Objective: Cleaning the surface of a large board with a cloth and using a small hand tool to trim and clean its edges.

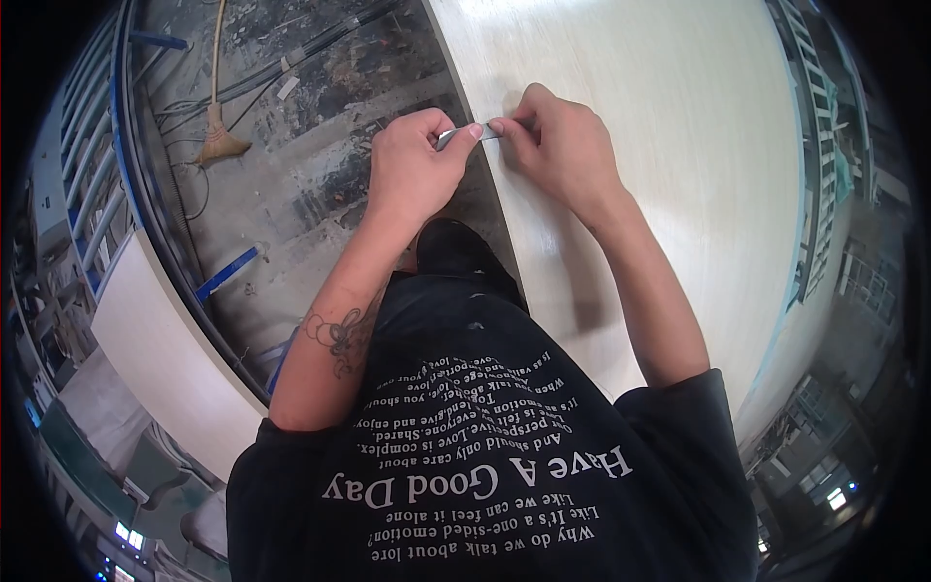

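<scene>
In front of me, both hands meet over the edge of a pale wood-grained panel (669, 175). My left hand (412, 165) is closed, thumb against forefinger, on a small flat grey strip (489, 132) that looks like metal. The strip's other end is pinched between the thumb and fingers of my right hand (570, 145), which hovers above the panel. Part of the strip is hidden by my left thumb, so its exact kind does not show.
A straw broom (223, 141) stands at the left on a stained concrete floor (330, 145) with cables on it. Blue metal frames and a roller conveyor (97, 175) line the left side. Another pale panel (165, 330) lies there. More rails (824, 165) run along the right.
</scene>
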Tool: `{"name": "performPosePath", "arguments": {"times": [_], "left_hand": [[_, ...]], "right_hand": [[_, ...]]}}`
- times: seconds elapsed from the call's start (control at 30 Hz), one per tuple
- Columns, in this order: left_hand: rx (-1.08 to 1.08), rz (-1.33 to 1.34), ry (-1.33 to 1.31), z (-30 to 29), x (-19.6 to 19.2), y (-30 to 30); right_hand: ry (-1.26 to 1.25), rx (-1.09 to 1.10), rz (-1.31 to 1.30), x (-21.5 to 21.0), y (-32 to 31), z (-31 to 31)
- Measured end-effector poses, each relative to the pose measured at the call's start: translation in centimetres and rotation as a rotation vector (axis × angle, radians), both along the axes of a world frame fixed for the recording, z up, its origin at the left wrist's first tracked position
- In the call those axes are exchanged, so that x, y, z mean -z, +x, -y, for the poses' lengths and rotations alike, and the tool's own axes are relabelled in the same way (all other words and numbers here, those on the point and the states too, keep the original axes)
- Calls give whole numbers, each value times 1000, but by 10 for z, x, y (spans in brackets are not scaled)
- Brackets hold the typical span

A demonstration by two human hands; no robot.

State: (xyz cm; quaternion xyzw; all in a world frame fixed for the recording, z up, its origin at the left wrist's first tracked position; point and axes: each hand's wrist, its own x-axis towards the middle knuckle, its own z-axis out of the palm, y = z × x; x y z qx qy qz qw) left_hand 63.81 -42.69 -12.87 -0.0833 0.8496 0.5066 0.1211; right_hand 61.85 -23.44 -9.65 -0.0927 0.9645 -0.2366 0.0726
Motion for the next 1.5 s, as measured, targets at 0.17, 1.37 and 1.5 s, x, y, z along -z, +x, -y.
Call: {"name": "performPosePath", "arguments": {"times": [0.17,1.37,1.5], "left_hand": [[-6,8,-2,0,-1,2],[17,-41,-32,-3,0,11],[-3,-107,12,-4,6,13]], "right_hand": [[7,-1,-15,0,1,0],[-16,-11,3,-2,9,-2],[-22,-13,9,-2,10,-2]]}}
